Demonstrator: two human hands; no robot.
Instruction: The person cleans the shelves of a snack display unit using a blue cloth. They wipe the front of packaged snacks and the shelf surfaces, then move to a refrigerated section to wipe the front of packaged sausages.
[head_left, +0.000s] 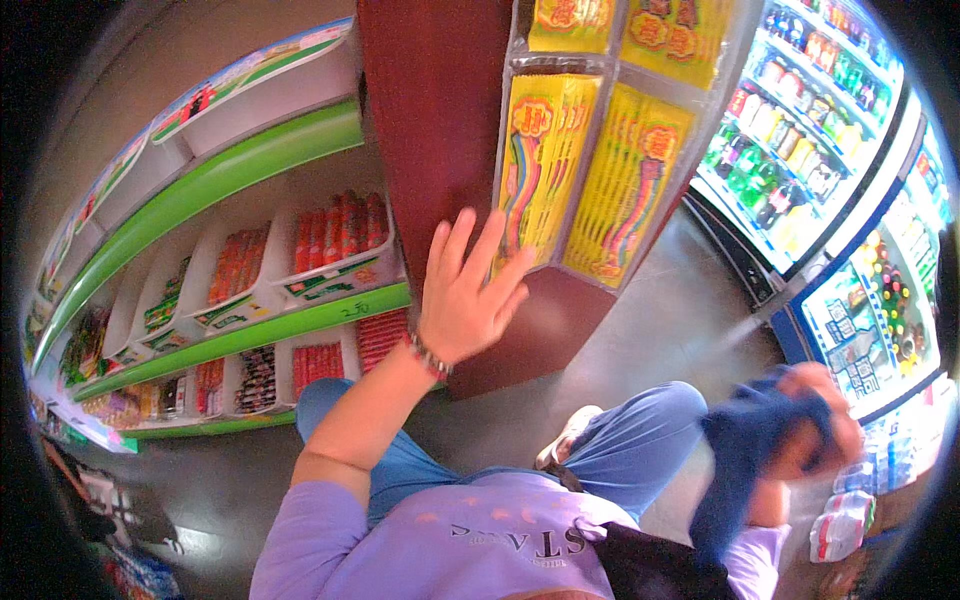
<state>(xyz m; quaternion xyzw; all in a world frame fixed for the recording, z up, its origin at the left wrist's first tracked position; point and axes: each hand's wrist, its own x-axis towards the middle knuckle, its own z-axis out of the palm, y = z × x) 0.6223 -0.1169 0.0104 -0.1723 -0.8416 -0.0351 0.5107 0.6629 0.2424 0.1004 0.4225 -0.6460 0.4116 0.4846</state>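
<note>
My left hand (469, 296), with a beaded bracelet at the wrist, is spread in front of a dark red wooden panel (439, 112). Its fingertips lie over the lower edge of a clear plastic rack that holds yellow candy packets (544, 150); whether they touch is unclear. More yellow packets (630, 180) stand in the compartment to the right. At the lower right, my right hand (821, 427) is blurred and closed around a dark blue cloth (742, 457), which hangs down towards my sleeve.
Green-edged shelves (240, 341) at the left carry white bins of red-wrapped snack sticks (337, 232). Lit drinks coolers (802, 112) stand at the right, with shrink-wrapped bottles (844, 525) below. Grey floor (660, 300) shows between the rack and the coolers. My bent knees are close to the rack.
</note>
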